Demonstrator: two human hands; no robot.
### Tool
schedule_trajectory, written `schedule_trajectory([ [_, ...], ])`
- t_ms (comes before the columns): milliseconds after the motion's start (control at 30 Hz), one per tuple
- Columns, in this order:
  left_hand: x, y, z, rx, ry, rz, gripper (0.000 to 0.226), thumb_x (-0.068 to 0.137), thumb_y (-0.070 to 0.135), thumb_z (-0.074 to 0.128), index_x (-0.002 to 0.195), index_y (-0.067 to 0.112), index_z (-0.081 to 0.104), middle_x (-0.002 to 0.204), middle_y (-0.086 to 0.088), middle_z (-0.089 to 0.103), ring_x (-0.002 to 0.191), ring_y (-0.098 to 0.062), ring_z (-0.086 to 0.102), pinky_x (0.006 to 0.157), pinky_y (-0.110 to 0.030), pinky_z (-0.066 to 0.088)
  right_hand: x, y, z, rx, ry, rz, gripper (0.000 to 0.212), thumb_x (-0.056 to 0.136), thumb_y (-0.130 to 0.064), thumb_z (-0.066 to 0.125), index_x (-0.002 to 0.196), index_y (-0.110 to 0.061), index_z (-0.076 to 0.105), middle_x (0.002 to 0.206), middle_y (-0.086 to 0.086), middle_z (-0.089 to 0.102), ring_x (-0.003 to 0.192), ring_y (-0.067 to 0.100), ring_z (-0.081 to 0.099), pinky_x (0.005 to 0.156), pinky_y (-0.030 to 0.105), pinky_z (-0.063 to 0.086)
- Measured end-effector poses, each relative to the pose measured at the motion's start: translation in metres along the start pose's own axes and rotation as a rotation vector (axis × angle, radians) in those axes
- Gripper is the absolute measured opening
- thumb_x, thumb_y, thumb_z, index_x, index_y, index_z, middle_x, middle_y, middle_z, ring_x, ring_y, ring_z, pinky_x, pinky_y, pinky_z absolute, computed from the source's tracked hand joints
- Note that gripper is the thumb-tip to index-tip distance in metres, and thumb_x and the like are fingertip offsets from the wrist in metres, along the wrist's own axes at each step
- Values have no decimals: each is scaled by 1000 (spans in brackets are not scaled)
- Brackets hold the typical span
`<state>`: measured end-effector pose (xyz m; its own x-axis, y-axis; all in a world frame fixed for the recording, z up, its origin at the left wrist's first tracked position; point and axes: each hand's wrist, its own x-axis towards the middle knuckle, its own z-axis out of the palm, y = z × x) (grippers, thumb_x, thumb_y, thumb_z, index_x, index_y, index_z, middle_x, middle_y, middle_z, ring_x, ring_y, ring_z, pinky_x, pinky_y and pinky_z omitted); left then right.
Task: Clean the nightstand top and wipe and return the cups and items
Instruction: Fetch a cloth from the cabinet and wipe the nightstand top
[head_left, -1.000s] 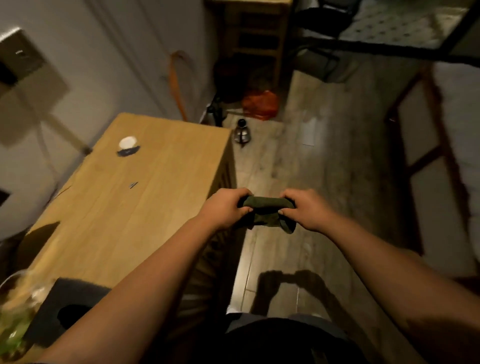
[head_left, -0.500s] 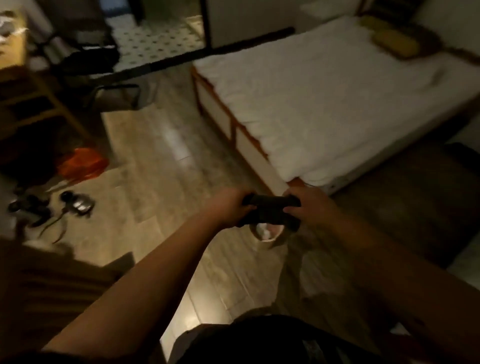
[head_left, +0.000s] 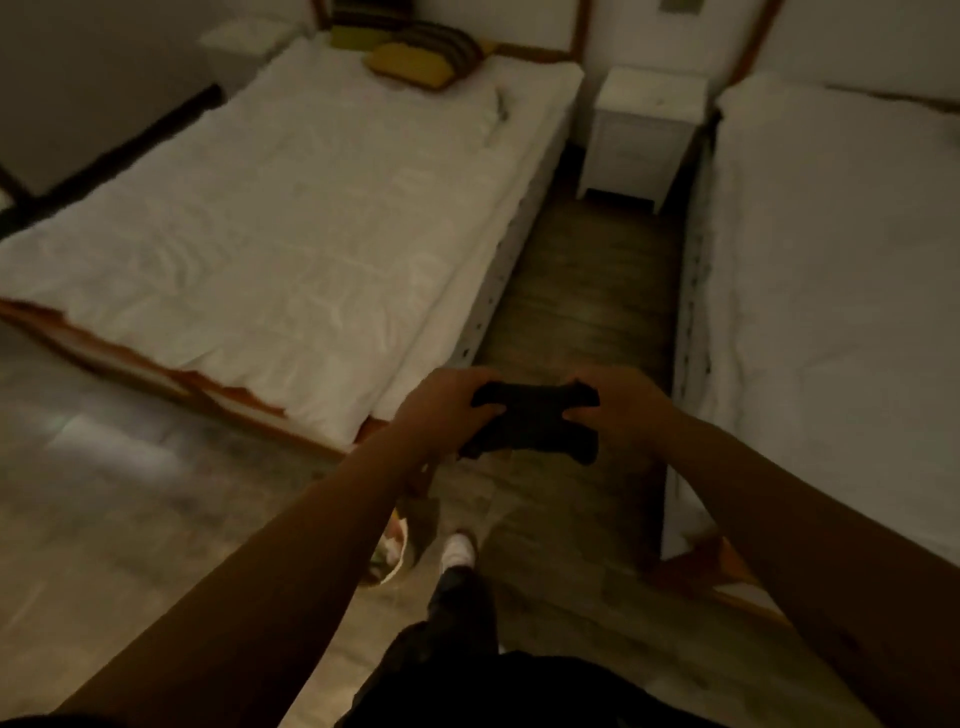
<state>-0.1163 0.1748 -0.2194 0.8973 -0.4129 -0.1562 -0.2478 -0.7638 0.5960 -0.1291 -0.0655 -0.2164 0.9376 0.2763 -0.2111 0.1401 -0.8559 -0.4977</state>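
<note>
A dark folded cloth (head_left: 532, 423) is stretched between both hands in front of me, above the floor. My left hand (head_left: 441, 410) grips its left end and my right hand (head_left: 621, 410) grips its right end. A white nightstand (head_left: 641, 130) stands far ahead against the wall, between the two beds; its top looks bare and pale. No cups show in this view.
A white-sheeted bed (head_left: 291, 223) with a yellow pillow (head_left: 410, 65) fills the left. A second white bed (head_left: 841, 291) lines the right. A narrow strip of wooden floor (head_left: 587, 312) runs between them to the nightstand. A small bin (head_left: 389, 551) sits by my foot.
The view has swung right from the wooden cabinet, across the floor, to the aisle between two beds. Both hands have kept hold of the cloth throughout.
</note>
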Motion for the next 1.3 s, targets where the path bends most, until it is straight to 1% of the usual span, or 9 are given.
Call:
schedule_trajectory([
  [67,48,2,-1,-17,-36,41,24,91,32,61,114,25,64,93,5,63,87,-13,61,74,-24,43,21,23,-14,50,34,81,21,87,-23,68,108,-19,64,99,-2,61,93,13,56,82,29,46],
  [167,125,5,-13,-21,-86,98,24,91,32,61,114,26,65,93,6,63,86,-12,61,76,-26,48,59,52,-38,123,79,184,16,87,-24,67,103,-25,64,90,-10,59,89,11,58,75,24,42],
  [333,240,11,-39,3,-164,190,24,91,31,62,113,22,66,98,2,68,88,-12,64,81,-30,54,124,88,-88,218,163,300,18,87,-21,67,105,-22,65,94,-3,64,88,11,60,77,25,47],
  [467,336,26,-53,9,-182,271,17,91,30,63,107,33,66,82,24,58,73,9,56,66,-8,40,176,125,-135,223,203,337,17,88,-22,66,105,-22,65,88,-5,62,81,9,59,71,22,43],
  [500,362,29,-53,20,-189,279,15,91,31,62,105,35,66,79,25,57,71,11,55,62,-7,38,190,137,-145,225,213,345,17,88,-21,66,105,-21,65,88,-5,62,81,9,59,70,21,43],
  [733,530,55,-43,42,-178,297,18,91,32,61,109,32,64,80,22,56,72,9,55,62,-9,37,300,247,-212,211,257,344,12,88,-20,66,99,-16,66,82,-4,62,70,6,56,62,20,42],
  [900,645,89,-54,54,-163,245,23,92,30,61,115,28,64,89,11,62,80,-5,61,73,-24,49,379,318,-286,229,209,306,11,87,-21,67,97,-23,63,82,-5,61,73,7,57,66,22,44],
  [1033,732,109,-72,35,-124,244,24,92,29,61,116,27,63,84,17,57,76,0,56,69,-17,41,446,360,-346,231,203,285,13,87,-20,67,99,-23,64,83,-7,59,76,7,56,70,21,43],
  [1300,914,92,-95,-34,-151,208,27,93,27,61,120,23,64,99,5,66,89,-10,63,81,-25,51,607,443,-411,212,191,275,14,87,-21,68,99,-25,63,81,-12,57,75,4,54,64,14,38],
])
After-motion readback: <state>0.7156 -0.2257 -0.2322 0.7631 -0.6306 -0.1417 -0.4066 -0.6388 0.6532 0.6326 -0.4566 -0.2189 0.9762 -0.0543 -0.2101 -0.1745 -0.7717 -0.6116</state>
